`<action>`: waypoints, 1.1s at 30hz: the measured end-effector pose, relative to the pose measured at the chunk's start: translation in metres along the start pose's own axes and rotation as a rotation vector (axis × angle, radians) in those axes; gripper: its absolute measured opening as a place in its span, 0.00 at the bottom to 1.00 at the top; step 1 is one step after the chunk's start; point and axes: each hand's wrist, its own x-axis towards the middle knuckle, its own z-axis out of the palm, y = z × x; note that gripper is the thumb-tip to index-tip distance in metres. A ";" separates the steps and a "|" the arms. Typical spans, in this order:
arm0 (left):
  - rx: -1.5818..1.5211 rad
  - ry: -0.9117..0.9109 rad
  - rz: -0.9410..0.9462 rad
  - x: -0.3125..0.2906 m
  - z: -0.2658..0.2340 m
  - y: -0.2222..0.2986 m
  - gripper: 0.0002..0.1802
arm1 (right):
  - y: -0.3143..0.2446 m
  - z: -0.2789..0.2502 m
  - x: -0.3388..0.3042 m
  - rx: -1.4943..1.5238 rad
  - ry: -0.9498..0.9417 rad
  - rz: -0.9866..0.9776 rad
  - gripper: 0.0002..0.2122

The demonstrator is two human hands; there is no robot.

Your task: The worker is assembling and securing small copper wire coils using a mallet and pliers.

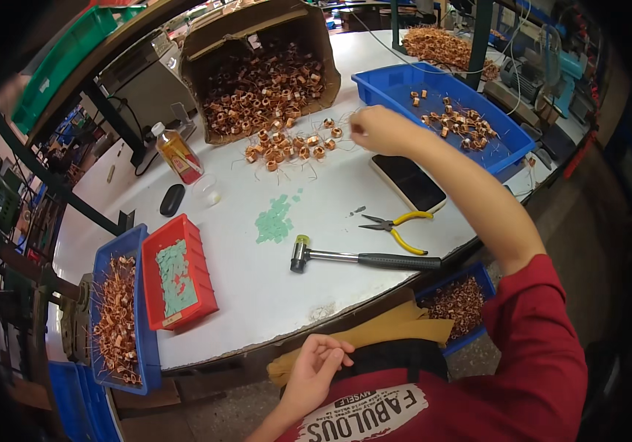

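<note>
My right hand (383, 131) reaches over the far side of the table, fingers curled down and closed. Whatever it may hold is hidden from me. It is between a loose pile of copper wire coils (286, 149) and a blue tray (375, 82) holding more coils (463, 125). Close to my body, beyond the table's front edge, my left hand (317, 366) is closed with thumb and fingers curled together; I cannot make out anything in it. Behind the loose coils, a cardboard box (196, 110) lies on its side, full of coils.
On the table are a mallet (360, 259), yellow-handled pliers (404, 230), a phone (410, 183), green chips (274, 221), a red bin (201, 280) of chips, a bottle (178, 153) and a black oval case (172, 200). A blue bin (149, 361) of coils stands left.
</note>
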 end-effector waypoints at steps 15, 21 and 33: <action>0.108 0.126 -0.018 -0.006 0.007 -0.006 0.05 | -0.002 0.098 0.088 -0.275 -0.073 0.295 0.09; 0.095 0.046 -0.034 -0.001 0.004 -0.010 0.05 | -0.023 0.038 0.076 -0.501 -0.113 0.039 0.08; -0.121 0.301 0.468 0.011 -0.013 0.021 0.15 | -0.126 0.001 -0.105 1.640 -0.354 0.205 0.13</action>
